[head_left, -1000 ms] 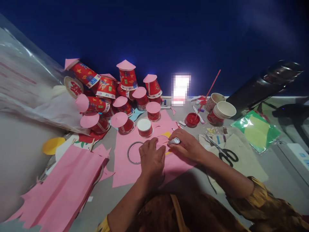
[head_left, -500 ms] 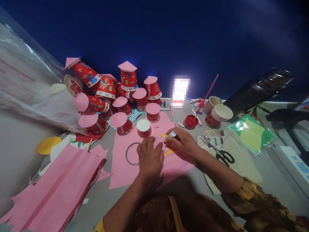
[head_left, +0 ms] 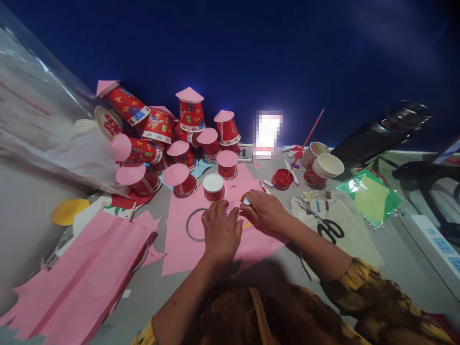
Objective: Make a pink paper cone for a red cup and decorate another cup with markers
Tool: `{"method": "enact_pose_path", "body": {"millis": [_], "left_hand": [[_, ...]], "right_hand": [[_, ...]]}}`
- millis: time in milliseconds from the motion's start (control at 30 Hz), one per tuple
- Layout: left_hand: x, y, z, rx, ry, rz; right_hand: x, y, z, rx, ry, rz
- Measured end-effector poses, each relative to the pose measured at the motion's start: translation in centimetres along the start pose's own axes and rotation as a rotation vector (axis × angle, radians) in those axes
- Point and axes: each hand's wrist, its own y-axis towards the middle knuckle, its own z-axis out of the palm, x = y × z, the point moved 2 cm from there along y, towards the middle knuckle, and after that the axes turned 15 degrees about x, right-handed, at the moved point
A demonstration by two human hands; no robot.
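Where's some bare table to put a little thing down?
Bare grey table shows between the creased pink paper stack, flat pink paper sheet and left forearm, and between the cream cloth and white power strip. It's crowded at back left, with red paper cups, most wearing pink paper cones.

The person wore a loose top whose right sleeve (head_left: 370, 287) was mottled in mustard yellow and dark brown, the patches running into one another with soft, blotchy edges. The yellow was strongest near the cuff (head_left: 354, 270), which looked gathered and slightly ruffled; farther up, the cloth bunched into rounded folds and turned mostly brown. Of the left sleeve (head_left: 144, 334) only a small yellowish piece showed at the bottom edge of the view. Over the torso, the front (head_left: 226, 318) was a deep, shadowy brown with faint reddish patches, and a narrow tan strip (head_left: 261, 316) ran down it. Both forearms were bare below the sleeves, as were the left hand (head_left: 222, 227) and the right hand (head_left: 268, 209).
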Motion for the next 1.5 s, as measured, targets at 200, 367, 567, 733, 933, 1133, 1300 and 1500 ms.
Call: {"method": "enact_pose_path", "body": {"millis": [200, 367, 567, 733, 933, 1133, 1300, 1500], "left_hand": [[-0.2, -0.1, -0.3, 0.012, 0.019, -0.004], [-0.3, 0.0, -0.5, 0.017, 0.016, -0.003], [-0.1, 0.1, -0.4, 0.014, -0.003, 0.000], [0.0, 0.1, -0.5, 0.017, -0.018, 0.001], [0.0, 0.0, -0.5, 0.019, -0.012, 0.002], [-0.1, 0.1, -0.5, 0.022, -0.014, -0.001], [-0.1, 0.2, -0.5, 0.032, -0.007, -0.004], [-0.2, 0.2, -0.6, 0.036, -0.003, -0.018]], "right_hand": [[-0.6, -0.3, -0.8, -0.031, 0.001, 0.100], [-1.2, -0.9, -1.6, -0.204, 0.116, 0.070], [-0.2, -0.2, -0.3, -0.102, 0.097, -0.016], [0.1, 0.0, -0.1, 0.005, 0.003, 0.026], [-0.5, -0.4, -0.6, -0.093, 0.062, 0.067], [-0.3, -0.4, -0.3, -0.153, 0.087, 0.020], [-0.4, 0.0, 0.0, -0.100, 0.053, -0.002], [-1.3, -0.3, -0.5, -0.194, 0.057, 0.080]]}}
